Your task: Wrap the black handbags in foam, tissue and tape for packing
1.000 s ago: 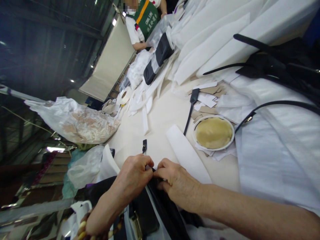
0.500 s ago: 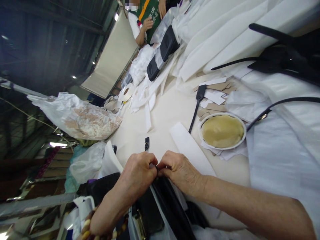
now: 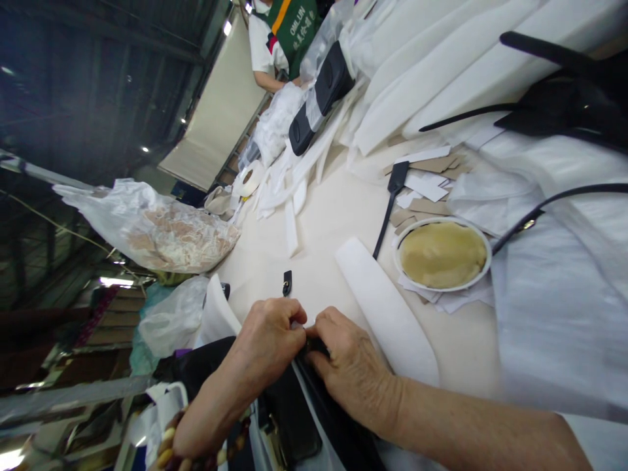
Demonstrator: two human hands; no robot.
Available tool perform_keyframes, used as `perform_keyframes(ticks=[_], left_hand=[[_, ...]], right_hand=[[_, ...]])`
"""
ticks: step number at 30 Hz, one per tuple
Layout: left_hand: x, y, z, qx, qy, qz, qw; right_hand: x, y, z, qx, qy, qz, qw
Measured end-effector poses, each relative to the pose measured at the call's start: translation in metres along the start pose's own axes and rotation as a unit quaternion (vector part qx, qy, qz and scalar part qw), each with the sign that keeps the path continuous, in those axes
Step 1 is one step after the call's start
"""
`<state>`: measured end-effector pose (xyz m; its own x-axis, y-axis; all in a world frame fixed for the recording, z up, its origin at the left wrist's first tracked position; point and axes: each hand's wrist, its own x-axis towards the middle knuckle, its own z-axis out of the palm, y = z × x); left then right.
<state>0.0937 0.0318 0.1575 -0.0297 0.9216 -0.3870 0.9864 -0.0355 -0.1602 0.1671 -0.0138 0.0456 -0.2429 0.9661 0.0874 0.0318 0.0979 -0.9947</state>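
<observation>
As I look on from my remote seat, the left hand [image 3: 272, 335] and right hand [image 3: 356, 366] nearly meet, both pinching the upper end of a black piece [image 3: 338, 418] (their fingers hide exactly where). It runs down below them at the near side of the tabletop [image 3: 321, 229]; I judge that end unfinished, being in hand now. Just beyond lies a small black tab [image 3: 287, 281], then a white strip [image 3: 387, 307], a black strap [image 3: 386, 219] and a dish [image 3: 444, 290] of something yellowish, those last two untouched.

Wht strip [image 3: 390, 314], strap [image 3: 384, 226] on tbl [image 3: 326, 222]
</observation>
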Motion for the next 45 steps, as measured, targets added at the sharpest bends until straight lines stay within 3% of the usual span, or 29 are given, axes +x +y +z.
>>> perform_keyframes(ticks=[4, 12, 17, 22, 30, 35, 39, 45], left_hand=[[0.002, 0.000, 0.000, -0.005, -0.002, -0.002, 1.000], [0.004, -0.004, 0.003, -0.006, -0.001, 0.002, 1.000], [0.002, -0.006, 0.003, -0.012, 0.007, 0.004, 1.000], [0.003, -0.005, 0.003, -0.006, 0.006, 0.004, 1.000], [0.004, -0.005, 0.007, -0.003, 0.012, 0.001, 1.000], [0.006, -0.007, 0.010, -0.013, 0.016, 0.017, 1.000], [0.007, -0.006, 0.010, -0.015, 0.016, 0.017, 1.000], [0.005, -0.004, 0.008, -0.027, 0.010, 0.004, 1.000]], right_hand=[[-0.004, -0.002, 0.002, 0.023, 0.006, 0.021, 0.999], [0.003, 0.003, 0.005, -0.023, -0.078, -0.018, 0.997], [0.002, -0.001, -0.007, 0.048, -0.034, 0.074, 0.996], [-0.001, -0.003, -0.007, -0.021, -0.052, -0.013, 0.998], [0.000, 0.007, 0.011, -0.112, -0.012, -0.070, 0.991], [0.006, 0.004, 0.006, -0.094, -0.048, 0.015, 0.994], [0.012, -0.002, -0.002, -0.035, -0.034, 0.104, 0.993], [0.005, 0.000, 0.004, -0.051, -0.060, 0.007, 0.997]])
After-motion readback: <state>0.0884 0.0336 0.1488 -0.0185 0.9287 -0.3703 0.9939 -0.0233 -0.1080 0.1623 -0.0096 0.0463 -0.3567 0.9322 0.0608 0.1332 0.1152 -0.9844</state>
